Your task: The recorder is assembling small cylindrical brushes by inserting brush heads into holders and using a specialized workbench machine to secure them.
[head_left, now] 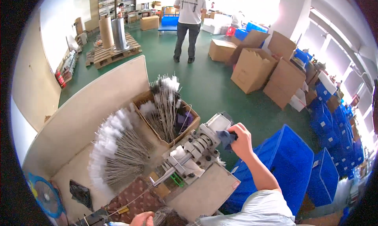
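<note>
My right hand (241, 140) is closed round a dark blue-grey cloth (226, 139) at the far end of a metal bench machine (198, 145). Whatever lies under the cloth is hidden. Toward me, a metal rod (165, 175) juts from the machine over a patterned brown cloth (136, 196). At the lower edge my left hand (142, 219) shows only in part, its fingers drawn together; what they hold, if anything, is cut off. Beside it is a bundle of clear plastic (159, 217). A fan of white-tufted wire brushes (112, 151) lies left of the machine.
A cardboard box (193, 125) holds more wire brushes behind the machine. A curved pale panel (90, 108) borders the bench on the left, near a blue fan (45, 194). Blue bins (281, 163) stand right of my arm. Beyond, a person (189, 17) stands near cartons (252, 70).
</note>
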A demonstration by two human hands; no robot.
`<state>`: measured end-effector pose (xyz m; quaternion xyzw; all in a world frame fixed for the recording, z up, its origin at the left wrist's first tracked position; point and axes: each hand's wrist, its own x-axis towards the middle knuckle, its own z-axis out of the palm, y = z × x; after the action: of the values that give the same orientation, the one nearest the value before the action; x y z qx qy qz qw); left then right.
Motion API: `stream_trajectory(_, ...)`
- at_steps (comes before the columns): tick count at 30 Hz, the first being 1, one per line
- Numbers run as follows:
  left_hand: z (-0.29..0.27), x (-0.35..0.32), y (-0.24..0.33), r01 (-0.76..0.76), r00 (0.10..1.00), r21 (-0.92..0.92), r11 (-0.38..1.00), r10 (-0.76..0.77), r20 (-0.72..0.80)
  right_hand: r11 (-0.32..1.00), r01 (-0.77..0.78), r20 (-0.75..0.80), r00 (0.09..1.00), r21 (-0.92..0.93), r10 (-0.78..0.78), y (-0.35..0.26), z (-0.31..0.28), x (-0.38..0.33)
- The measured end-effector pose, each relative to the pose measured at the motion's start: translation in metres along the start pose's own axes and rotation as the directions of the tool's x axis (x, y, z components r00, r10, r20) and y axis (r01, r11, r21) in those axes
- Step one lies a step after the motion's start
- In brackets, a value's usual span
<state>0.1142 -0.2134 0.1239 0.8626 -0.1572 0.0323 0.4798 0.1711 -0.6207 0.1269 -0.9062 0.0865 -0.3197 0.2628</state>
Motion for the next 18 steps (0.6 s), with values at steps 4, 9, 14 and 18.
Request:
stream_trajectory(4,-0.002,-0.002,-0.004,0.011,1.0,-0.032,0.999,-0.011,-0.002,1.0,-0.027,0.03,0.999,0.004,0.027,0.007,0.003,0.015)
stream_trajectory(9,-0.006,-0.013,-0.01,0.093,0.995,-0.135,0.986,-0.085,0.061,0.972,-0.059,-0.086,0.995,-0.227,0.041,0.038,-0.014,0.034)
stream_trajectory(14,-0.018,-0.027,-0.022,-0.018,0.999,-0.017,1.0,0.019,0.026,0.986,-0.019,-0.105,0.994,-0.165,0.002,0.02,-0.025,0.024)
stream_trajectory(18,-0.02,-0.031,-0.014,0.203,0.979,-0.064,0.977,-0.204,-0.006,0.887,0.134,-0.138,0.967,-0.442,-0.214,0.005,-0.016,0.014)
